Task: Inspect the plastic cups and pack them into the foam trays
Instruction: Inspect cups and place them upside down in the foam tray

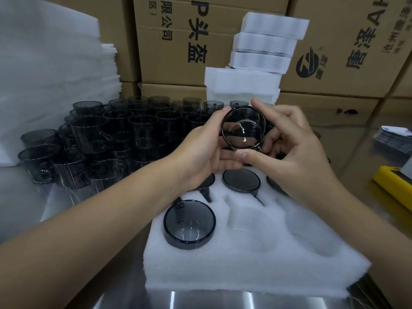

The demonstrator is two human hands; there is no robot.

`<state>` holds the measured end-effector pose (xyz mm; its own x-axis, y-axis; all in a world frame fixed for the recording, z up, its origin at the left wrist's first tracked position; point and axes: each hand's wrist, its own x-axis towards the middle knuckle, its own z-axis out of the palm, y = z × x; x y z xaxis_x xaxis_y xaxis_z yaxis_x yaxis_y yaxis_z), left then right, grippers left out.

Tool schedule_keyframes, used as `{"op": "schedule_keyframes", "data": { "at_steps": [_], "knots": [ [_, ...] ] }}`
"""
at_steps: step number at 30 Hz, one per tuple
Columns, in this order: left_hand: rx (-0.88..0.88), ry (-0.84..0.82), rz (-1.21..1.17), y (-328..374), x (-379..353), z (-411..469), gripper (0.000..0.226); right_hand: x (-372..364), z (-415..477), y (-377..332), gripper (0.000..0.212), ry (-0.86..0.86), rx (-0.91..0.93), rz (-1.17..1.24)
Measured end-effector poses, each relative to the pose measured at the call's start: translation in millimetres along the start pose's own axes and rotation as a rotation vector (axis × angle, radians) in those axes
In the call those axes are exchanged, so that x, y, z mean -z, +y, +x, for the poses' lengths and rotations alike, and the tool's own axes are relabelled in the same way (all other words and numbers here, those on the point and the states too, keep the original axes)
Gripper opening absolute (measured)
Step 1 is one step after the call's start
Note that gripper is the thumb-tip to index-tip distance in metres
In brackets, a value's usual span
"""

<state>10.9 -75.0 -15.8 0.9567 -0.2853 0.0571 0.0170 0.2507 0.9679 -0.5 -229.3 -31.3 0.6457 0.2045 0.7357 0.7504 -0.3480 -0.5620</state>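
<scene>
A smoky grey see-through plastic cup (243, 128) is held up in mid air above the tray, its mouth turned toward me. My left hand (200, 150) grips it from the left and below. My right hand (296, 148) pinches its rim from the right with thumb and fingers. Under them lies a white foam tray (245, 264) with round pockets. One cup (189, 224) sits in the near left pocket and another cup (241, 179) in the far middle pocket. Two more cups are partly hidden under my hands. The two near right pockets hold nothing.
A crowd of loose grey cups (116, 139) stands on the steel table (66, 201) to the left. A stack of foam trays (263, 54) rises behind my hands, against cardboard boxes (178, 41). Foam sheets (49, 74) lie at far left, a yellow object (394, 184) at right.
</scene>
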Motion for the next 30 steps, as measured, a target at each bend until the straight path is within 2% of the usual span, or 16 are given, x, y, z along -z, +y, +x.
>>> {"op": "schedule_keyframes", "data": {
  "at_steps": [13, 19, 24, 30],
  "knots": [
    [-0.012, 0.018, -0.029, 0.5, -0.6, 0.2, 0.054, 0.8, 0.5, 2.6, 0.069, -0.022, 0.0, 0.004],
    [-0.021, 0.018, -0.053, -1.0, 0.0, 1.0, 0.045, 0.9, 0.4, -0.1, 0.067, -0.026, -0.025, 0.004],
    [-0.03, 0.003, -0.055, -1.7, 1.4, 1.5, 0.05, 0.5, 1.0, -1.7, 0.065, -0.027, -0.058, 0.021],
    [-0.013, -0.012, -0.044, -2.8, 3.5, 2.7, 0.046, 0.0, 2.2, -2.4, 0.057, 0.043, -0.113, 0.075]
  ]
}}
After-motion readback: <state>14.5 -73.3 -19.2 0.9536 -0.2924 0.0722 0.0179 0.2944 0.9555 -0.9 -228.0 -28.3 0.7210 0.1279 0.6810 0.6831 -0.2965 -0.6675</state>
